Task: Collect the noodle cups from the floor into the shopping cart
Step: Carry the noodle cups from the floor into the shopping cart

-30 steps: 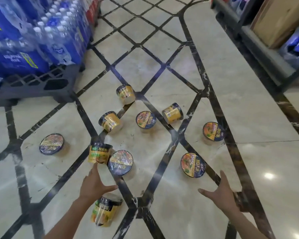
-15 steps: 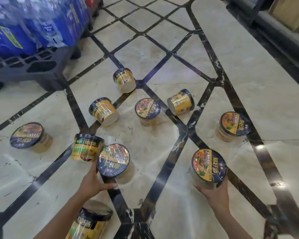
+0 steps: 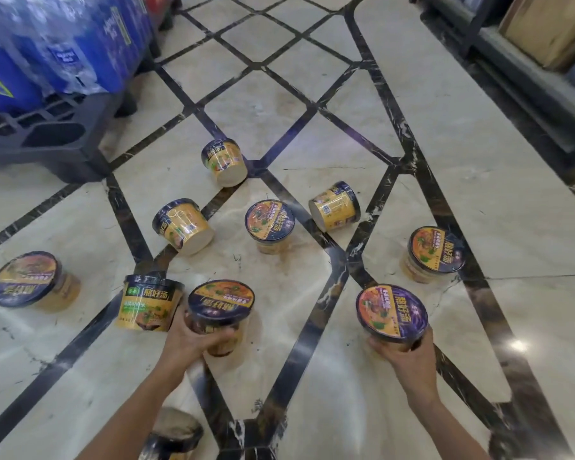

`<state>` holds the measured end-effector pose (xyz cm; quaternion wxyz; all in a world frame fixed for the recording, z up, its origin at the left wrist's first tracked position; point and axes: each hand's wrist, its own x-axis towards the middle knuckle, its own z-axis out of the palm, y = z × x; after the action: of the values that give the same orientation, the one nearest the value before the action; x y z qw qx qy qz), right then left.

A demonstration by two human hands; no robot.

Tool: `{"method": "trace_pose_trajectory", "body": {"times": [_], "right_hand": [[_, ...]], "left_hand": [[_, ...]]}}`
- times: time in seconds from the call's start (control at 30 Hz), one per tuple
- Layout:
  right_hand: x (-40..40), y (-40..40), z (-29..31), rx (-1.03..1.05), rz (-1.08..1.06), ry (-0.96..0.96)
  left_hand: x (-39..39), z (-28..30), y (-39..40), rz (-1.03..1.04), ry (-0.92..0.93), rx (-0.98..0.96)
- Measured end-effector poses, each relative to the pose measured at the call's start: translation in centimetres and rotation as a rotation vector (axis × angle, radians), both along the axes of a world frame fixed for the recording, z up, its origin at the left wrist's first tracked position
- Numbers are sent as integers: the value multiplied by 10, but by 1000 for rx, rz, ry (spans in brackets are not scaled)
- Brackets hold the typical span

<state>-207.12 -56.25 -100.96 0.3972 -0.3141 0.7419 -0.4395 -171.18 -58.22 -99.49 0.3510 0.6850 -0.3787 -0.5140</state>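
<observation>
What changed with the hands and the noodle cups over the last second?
Both hands went from open and empty to gripping. The left hand reached forward and now holds an upright dark-lidded yellow noodle cup. The right hand closed on another upright dark-lidded noodle cup to the right. The camera came closer. The other cups on the marble floor, upright and tipped, lie as before.

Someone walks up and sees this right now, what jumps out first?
Noodle cups scattered over the marble floor, some upright, four tipped over. In front, the left hand grips one upright cup, and the right hand grips another cup. Blue packs of bottled water stand on a pallet at far left.
</observation>
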Motion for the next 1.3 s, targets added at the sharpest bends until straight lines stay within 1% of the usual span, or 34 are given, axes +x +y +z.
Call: {"method": "trace_pose_trajectory", "body": {"times": [0.07,0.13,0.3,0.47,0.6,0.73,0.87,0.97,1.07,1.17,1.23,1.3], "right_hand": [[2,-2,32,3,40,-19],[6,-1,73,27,74,-19],[21,-11,201,51,149,-87],[48,-32,335,-4,265,-152],[92,-41,474,-40,377,-187],[154,-34,617,-40,579,-211],[229,-16,733,-70,802,-258],[294,8,794,-118,990,-299],[360,48,837,-155,1167,-357],[420,100,857,-169,1347,-398],[458,136,865,-138,1464,-418],[494,169,868,-91,1553,-427]], "left_hand": [[-4,25,1,27,30,21],[-9,66,5,39,53,39],[-12,197,5,70,102,31],[1,347,4,120,124,-1],[28,484,23,228,111,-57],[73,629,69,347,108,-124],[124,742,137,550,46,-184],[158,800,201,675,-23,-226],[192,840,279,819,-73,-270],[223,862,363,997,-111,-306],[243,866,420,1118,-111,-334],[259,869,472,1197,-106,-345]]}}
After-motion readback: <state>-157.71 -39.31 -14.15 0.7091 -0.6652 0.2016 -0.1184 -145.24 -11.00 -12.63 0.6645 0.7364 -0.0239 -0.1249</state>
